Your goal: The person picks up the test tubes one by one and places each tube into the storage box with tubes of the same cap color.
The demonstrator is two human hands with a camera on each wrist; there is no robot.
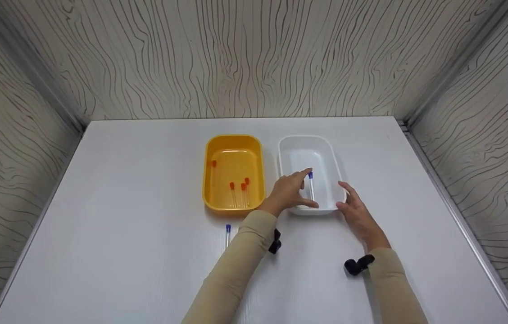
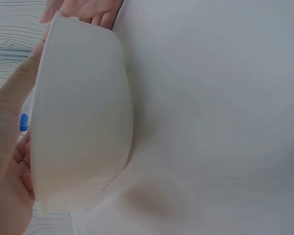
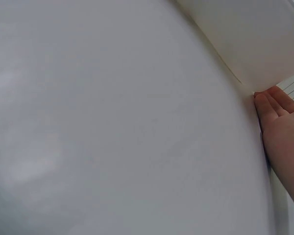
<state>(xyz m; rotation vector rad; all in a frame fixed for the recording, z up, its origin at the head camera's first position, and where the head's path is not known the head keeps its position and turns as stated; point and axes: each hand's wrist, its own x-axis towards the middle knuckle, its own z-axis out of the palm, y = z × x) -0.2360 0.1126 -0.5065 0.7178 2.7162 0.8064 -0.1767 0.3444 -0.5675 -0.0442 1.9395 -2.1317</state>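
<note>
A clear thin tube with a blue cap (image 1: 310,175) lies in the white plastic tray (image 1: 306,140); its cap also shows past the tray rim in the left wrist view. My left hand (image 1: 288,191) reaches over the tray's near left side. Its thumb and forefinger are spread wide, the forefinger by the cap and the thumb by the tube's lower end; whether they touch it is unclear. At the right, my right hand (image 1: 360,218) holds the tray's rim and side wall. In the right wrist view, its fingers (image 3: 267,110) meet the tray's lower outer wall.
Left of the white tray stands a yellow tray (image 1: 206,173) with several orange-capped tubes (image 1: 232,186) in it. Another blue-capped tube (image 1: 228,231) lies on the white table (image 1: 114,216), partly behind my left sleeve. Patterned panels (image 1: 236,58) enclose the table.
</note>
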